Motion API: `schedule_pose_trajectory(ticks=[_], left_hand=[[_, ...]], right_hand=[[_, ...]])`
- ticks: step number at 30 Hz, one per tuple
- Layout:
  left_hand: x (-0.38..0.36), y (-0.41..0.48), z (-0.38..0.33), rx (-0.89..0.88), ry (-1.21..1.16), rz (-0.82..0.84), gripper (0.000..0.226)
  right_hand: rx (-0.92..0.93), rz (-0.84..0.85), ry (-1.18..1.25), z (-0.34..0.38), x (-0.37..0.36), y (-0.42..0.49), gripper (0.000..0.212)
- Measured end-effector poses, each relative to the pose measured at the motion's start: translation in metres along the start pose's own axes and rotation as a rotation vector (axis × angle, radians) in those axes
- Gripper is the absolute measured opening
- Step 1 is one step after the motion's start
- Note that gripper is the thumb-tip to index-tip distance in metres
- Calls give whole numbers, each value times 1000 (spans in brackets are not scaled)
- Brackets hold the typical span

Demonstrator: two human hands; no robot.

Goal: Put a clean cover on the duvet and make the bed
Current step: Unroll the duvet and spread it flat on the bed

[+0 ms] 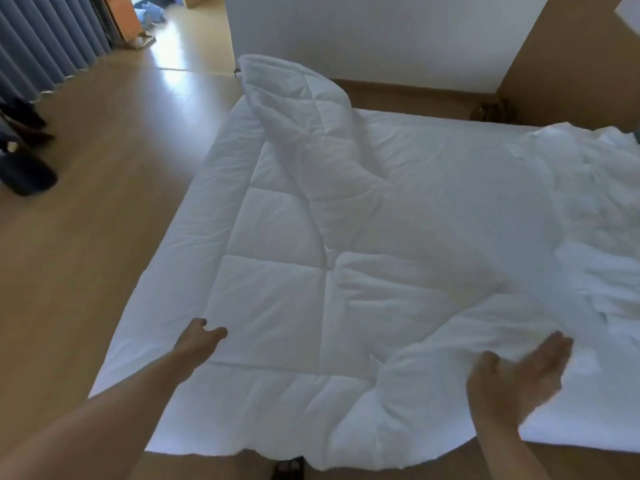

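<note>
Duvet [277, 289] under left grip [199, 337], right grip [516, 375]

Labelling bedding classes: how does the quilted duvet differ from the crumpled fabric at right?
The duvet is stitched into puffy squares; the crumpled fabric shows only fine creases. The duvet spreads across the near left, its far end twisted upward; the crumpled fabric is bunched at the right edge. Both are white.

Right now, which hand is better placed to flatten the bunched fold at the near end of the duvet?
Right. The right hand is open right at the bunched fold of the duvet, while the left hand is at the flat left edge, farther from it.
</note>
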State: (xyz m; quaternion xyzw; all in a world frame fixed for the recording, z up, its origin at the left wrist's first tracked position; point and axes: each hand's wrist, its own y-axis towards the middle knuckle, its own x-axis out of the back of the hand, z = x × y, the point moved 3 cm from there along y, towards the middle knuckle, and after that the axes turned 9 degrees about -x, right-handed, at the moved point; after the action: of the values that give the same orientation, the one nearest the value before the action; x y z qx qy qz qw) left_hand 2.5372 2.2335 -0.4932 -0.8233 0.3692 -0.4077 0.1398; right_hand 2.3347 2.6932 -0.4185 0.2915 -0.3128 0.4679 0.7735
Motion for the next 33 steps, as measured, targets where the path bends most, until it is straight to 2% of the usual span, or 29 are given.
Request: schedule_pose_trajectory(ticks=[1, 3, 5, 6, 7, 10, 12, 16, 19, 22, 26, 30, 33], left_hand=[[-1, 1, 9, 9, -1, -9, 69], [1, 4, 25, 37, 4, -40, 69], [10, 12, 42, 55, 23, -85, 70], [17, 17, 51, 65, 47, -109, 71], [25, 24, 61, 80, 72, -138, 73], [55, 43, 89, 128, 116, -242, 80], [73, 58, 110, 158, 105, -290, 89], [93, 82, 151, 247, 1, -292, 119], [100, 95, 164, 274, -100, -246, 127], [98, 99, 154, 237, -199, -152, 101], [93, 91, 108, 84, -271, -323, 57], [83, 65, 23, -100, -283, -245, 22], [73, 34, -64, -216, -442, -195, 14]], right_hand=[[207, 91, -99, 33, -20, -16, 84], [482, 292, -486, 46, -54, -26, 78], [540, 461, -798, 33, -84, -26, 77], [513, 535, -958, 20, -98, -21, 79], [475, 611, -1006, 13, -111, -19, 83], [253, 735, -988, 5, -130, -20, 89], [162, 774, -964, -3, -138, -18, 85], [119, 805, -1012, -13, -160, -24, 77], [100, 800, -1001, -6, -178, -30, 69], [68, 778, -982, -1, -190, -35, 59], [62, 781, -921, 8, -189, -43, 52], [41, 923, -776, 17, -178, -52, 56], [60, 1051, -659, 34, -156, -54, 66]])
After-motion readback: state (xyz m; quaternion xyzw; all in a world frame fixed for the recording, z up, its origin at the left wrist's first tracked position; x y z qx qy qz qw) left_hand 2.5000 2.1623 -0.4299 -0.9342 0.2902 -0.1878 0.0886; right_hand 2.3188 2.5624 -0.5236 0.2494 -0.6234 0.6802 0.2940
